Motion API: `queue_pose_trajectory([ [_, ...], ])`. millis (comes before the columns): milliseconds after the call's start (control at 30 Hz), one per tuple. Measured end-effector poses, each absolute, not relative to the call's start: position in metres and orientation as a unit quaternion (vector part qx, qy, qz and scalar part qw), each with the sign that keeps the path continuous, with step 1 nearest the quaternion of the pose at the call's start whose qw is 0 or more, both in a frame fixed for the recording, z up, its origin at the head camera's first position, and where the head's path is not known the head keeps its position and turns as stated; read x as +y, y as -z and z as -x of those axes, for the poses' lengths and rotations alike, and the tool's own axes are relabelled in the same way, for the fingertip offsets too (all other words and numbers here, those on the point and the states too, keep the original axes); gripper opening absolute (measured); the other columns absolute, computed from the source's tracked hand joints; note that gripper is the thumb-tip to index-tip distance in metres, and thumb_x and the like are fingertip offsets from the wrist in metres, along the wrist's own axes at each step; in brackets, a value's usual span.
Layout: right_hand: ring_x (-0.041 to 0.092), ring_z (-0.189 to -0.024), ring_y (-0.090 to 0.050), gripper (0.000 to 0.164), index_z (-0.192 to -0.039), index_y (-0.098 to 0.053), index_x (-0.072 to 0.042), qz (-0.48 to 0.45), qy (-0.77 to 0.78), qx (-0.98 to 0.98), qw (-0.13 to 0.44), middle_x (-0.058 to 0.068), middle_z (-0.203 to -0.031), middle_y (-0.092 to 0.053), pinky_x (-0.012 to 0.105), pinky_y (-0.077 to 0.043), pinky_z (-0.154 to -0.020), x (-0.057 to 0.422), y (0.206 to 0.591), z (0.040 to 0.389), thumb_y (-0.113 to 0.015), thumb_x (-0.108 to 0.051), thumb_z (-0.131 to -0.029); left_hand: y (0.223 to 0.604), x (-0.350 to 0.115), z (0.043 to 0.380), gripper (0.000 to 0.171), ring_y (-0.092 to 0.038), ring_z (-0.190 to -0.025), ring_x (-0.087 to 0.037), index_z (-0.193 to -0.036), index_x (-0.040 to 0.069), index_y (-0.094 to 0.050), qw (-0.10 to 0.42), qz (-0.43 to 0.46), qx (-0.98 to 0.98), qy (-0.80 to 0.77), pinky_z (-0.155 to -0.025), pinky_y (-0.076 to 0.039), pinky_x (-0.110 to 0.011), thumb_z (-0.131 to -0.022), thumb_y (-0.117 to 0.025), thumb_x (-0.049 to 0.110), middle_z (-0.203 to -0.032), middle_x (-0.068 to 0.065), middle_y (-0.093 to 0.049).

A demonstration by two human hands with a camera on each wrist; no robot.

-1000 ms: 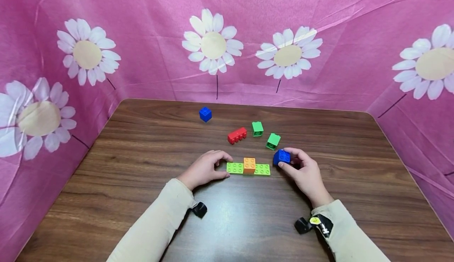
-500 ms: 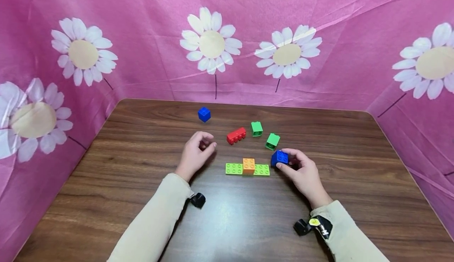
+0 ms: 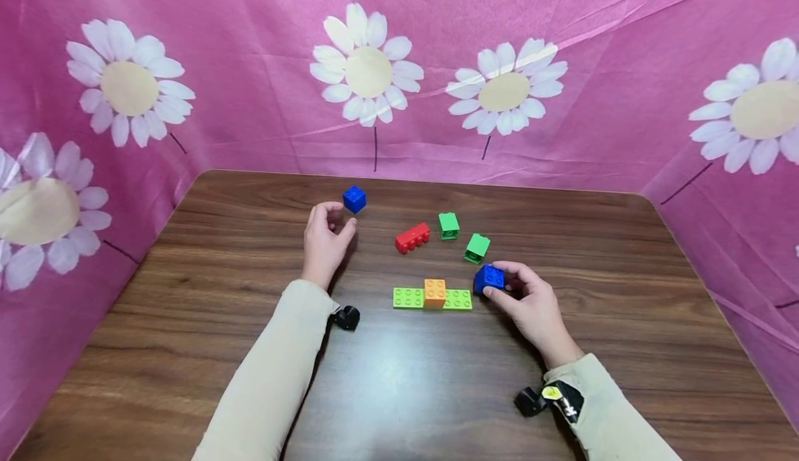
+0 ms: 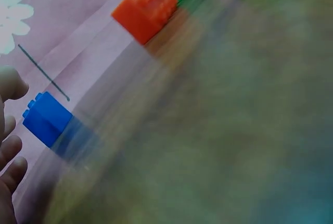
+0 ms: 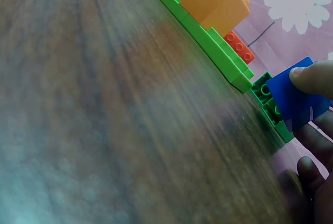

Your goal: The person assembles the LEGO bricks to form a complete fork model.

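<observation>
My left hand reaches toward a blue building brick at the back left, thumb and fingers parted just short of it. In the left wrist view that blue brick sits right by the fingers. A second blue brick is pinched between thumb and fingers of my right hand; the right wrist view shows the thumb across this blue brick. Left of it lies a long lime-green brick plate with an orange brick set upright on its middle.
Behind the plate, a red brick lies on its side. Two green bricks, one farther back and one nearer, lie tipped to its right. A pink flowered cloth hangs along the back and sides of the wooden table.
My left hand has left the lime-green plate's left end and moved back and left to the far blue brick. My right hand keeps its grip on the other blue brick, nearly still.
</observation>
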State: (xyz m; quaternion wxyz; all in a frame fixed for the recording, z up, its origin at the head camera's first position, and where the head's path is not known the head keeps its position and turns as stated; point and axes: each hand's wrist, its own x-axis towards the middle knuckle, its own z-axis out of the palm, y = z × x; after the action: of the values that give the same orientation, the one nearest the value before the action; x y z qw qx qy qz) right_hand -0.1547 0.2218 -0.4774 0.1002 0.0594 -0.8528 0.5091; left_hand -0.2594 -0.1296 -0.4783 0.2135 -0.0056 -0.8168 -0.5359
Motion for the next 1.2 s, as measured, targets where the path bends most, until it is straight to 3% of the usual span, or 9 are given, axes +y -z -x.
queue_pose_trajectory([
  [267, 0.008, -0.085, -0.059, 0.041, -0.123, -0.065, -0.001, -0.049, -0.503, -0.858, 0.094, 0.017, -0.105, -0.069, 0.017, -0.048, -0.073, 0.214, 0.466, 0.151, -0.080, -0.001, -0.084, 0.476, -0.131, 0.285, 0.045, -0.059, -0.106, -0.034, -0.123, -0.002, -0.057, 0.208, -0.008, -0.827, 0.522, -0.091, -0.050, -0.042, -0.086, -0.078, 0.012, -0.120, -0.020, -0.057],
  [500, 0.009, -0.087, -0.059, 0.041, -0.123, -0.064, 0.000, -0.045, -0.495, -0.863, 0.089, 0.019, -0.106, -0.069, 0.017, -0.048, -0.073, 0.211, 0.462, 0.149, -0.079, -0.001, -0.084, 0.474, -0.134, 0.299, 0.054, -0.056, -0.115, -0.031, -0.131, 0.000, -0.054, 0.169, -0.021, -0.860, 0.482, -0.103, -0.042, -0.040, -0.087, -0.079, 0.018, -0.124, -0.017, -0.059],
  [633, 0.012, -0.087, -0.060, 0.040, -0.122, -0.064, 0.003, -0.045, -0.493, -0.864, 0.090, 0.021, -0.106, -0.069, 0.018, -0.048, -0.074, 0.210, 0.457, 0.148, -0.078, 0.001, -0.084, 0.474, -0.133, 0.304, 0.051, -0.058, -0.112, -0.032, -0.131, 0.000, -0.057, 0.149, -0.032, -0.875, 0.459, -0.101, -0.044, -0.041, -0.089, -0.077, 0.021, -0.122, -0.017, -0.064],
  [933, 0.012, -0.088, -0.060, 0.044, -0.124, -0.066, -0.008, -0.043, -0.511, -0.854, 0.090, 0.012, -0.108, -0.070, 0.019, -0.049, -0.074, 0.219, 0.474, 0.154, -0.082, -0.010, -0.084, 0.473, -0.137, 0.298, 0.041, -0.059, -0.109, -0.031, -0.123, 0.000, -0.062, 0.144, -0.034, -0.880, 0.451, -0.099, -0.045, -0.042, -0.091, -0.075, 0.022, -0.115, -0.017, -0.064],
  [1200, 0.013, -0.088, -0.061, 0.041, -0.123, -0.064, 0.000, -0.041, -0.506, -0.856, 0.093, 0.019, -0.107, -0.069, 0.018, -0.048, -0.075, 0.214, 0.460, 0.147, -0.079, -0.002, -0.085, 0.474, -0.136, 0.289, 0.039, -0.059, -0.106, -0.030, -0.123, 0.001, -0.062, 0.156, -0.025, -0.866, 0.474, -0.096, -0.048, -0.041, -0.091, -0.075, 0.018, -0.112, -0.017, -0.062],
])
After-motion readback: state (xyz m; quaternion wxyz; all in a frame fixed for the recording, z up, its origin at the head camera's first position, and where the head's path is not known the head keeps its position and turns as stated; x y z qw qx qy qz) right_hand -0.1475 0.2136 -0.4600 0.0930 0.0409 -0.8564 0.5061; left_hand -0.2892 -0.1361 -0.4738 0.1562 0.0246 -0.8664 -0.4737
